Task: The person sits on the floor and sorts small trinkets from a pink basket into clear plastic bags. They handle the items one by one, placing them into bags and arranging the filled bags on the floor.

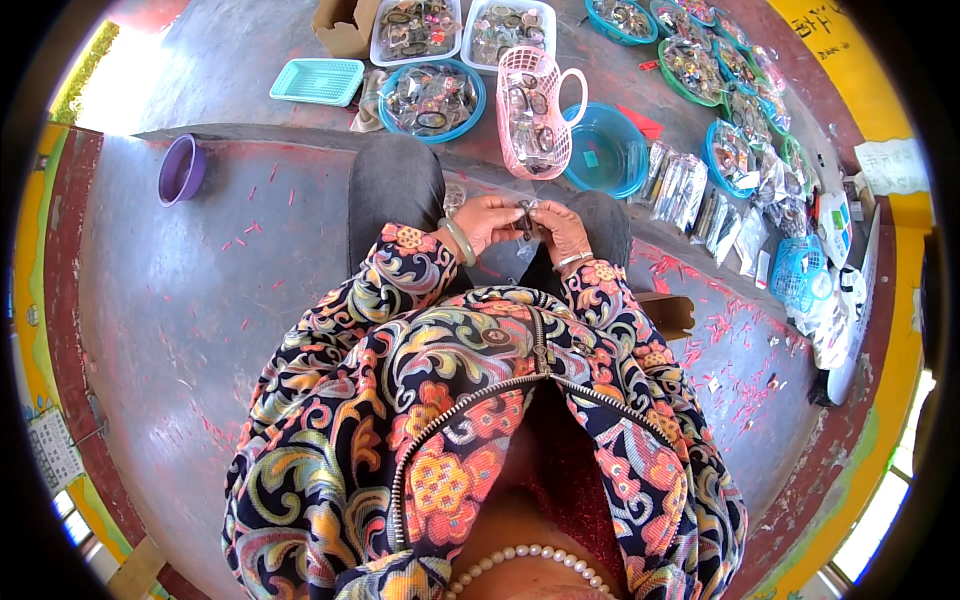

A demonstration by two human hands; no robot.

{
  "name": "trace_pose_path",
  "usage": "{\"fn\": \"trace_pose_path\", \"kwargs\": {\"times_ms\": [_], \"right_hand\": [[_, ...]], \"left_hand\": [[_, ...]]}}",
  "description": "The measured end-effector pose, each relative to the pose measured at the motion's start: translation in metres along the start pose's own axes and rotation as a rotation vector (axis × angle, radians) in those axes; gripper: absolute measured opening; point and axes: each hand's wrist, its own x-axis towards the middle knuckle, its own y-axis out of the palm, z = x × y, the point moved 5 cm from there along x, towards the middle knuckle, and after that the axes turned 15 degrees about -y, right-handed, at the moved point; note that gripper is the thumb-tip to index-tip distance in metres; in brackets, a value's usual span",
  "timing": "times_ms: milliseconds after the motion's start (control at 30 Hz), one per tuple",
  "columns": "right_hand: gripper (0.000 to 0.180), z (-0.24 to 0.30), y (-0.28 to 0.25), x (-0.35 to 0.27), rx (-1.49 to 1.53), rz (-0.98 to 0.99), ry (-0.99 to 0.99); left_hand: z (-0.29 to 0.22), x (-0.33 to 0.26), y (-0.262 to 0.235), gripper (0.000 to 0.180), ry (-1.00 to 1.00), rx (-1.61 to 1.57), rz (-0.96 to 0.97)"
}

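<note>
My left hand (486, 226) and my right hand (563, 232) meet over my lap, fingers pinched. Between them is a small dark item (527, 222) with a clear plastic bag (525, 250); whether the item lies fully inside the bag I cannot tell. Just beyond my hands stands a pink basket (507, 75) with a looped handle, holding several dark ring-shaped pieces in clear packets. Beside my left wrist, another small clear packet (455, 196) rests by my knee. To the right of the pink basket sits a blue basin (640, 170) with a small teal piece inside.
On the raised step ahead are a blue tub (481, 100) of packets, white trays (463, 40), a teal basket (318, 65) and a cardboard box (345, 35). Bagged goods (677, 187) and filled basins line the right. A purple basin (182, 170) stands left; red scraps litter the floor.
</note>
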Motion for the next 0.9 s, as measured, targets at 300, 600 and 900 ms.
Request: {"fn": "trace_pose_path", "kwargs": {"times_ms": [300,600,900], "right_hand": [[0.009,0.004,0.008,-0.003,-0.147,-0.039,0.065],[0.011,0.002,0.003,-0.001,-0.064,-0.107,-0.016],[0.014,-0.004,0.002,0.002,-0.062,-0.081,0.047]], "left_hand": [[0.001,0.002,-0.005,0.014,-0.002,0.162,-0.073],[0.005,-0.001,0.001,0.017,-0.059,0.178,-0.032],[0.007,0.001,-0.006,0.015,-0.098,0.262,-0.146]]}}
